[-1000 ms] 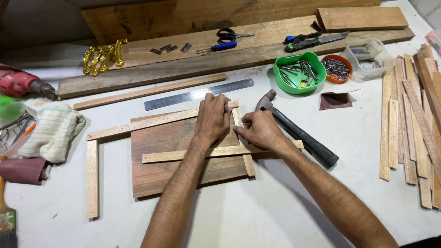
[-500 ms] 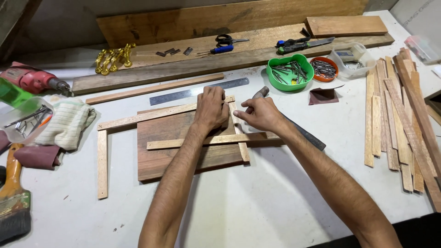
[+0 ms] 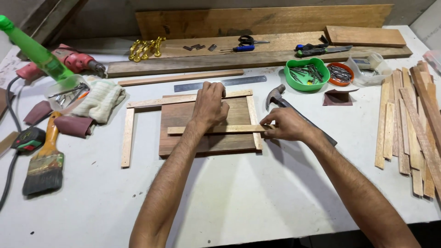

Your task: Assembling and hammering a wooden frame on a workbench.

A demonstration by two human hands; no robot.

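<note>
A dark brown board point(image 3: 183, 119) lies flat on the white table point(image 3: 257, 202). Thin light wood strips frame it: a top strip point(image 3: 156, 101), a left strip point(image 3: 127, 137) off the board, and a right strip point(image 3: 253, 115). A loose cross strip point(image 3: 229, 129) lies across the board. My left hand point(image 3: 210, 106) rests fingers-down on the board and top strip, over the cross strip. My right hand point(image 3: 282, 125) pinches the right end of the cross strip where it meets the right strip. A hammer point(image 3: 280, 100) lies just behind my right hand.
A steel ruler point(image 3: 239, 82), a green bowl of nails point(image 3: 307, 73), an orange lid of nails point(image 3: 341, 72) and long planks point(image 3: 257, 57) sit at the back. Several wood strips point(image 3: 409, 124) lie at right. A red drill point(image 3: 69, 60), a cloth point(image 3: 98, 98) and a paintbrush point(image 3: 43, 165) lie at left.
My right hand has slid down from the top right corner to the right end of the cross strip. The left hand stays pressed on the board. The camera view has shifted.
</note>
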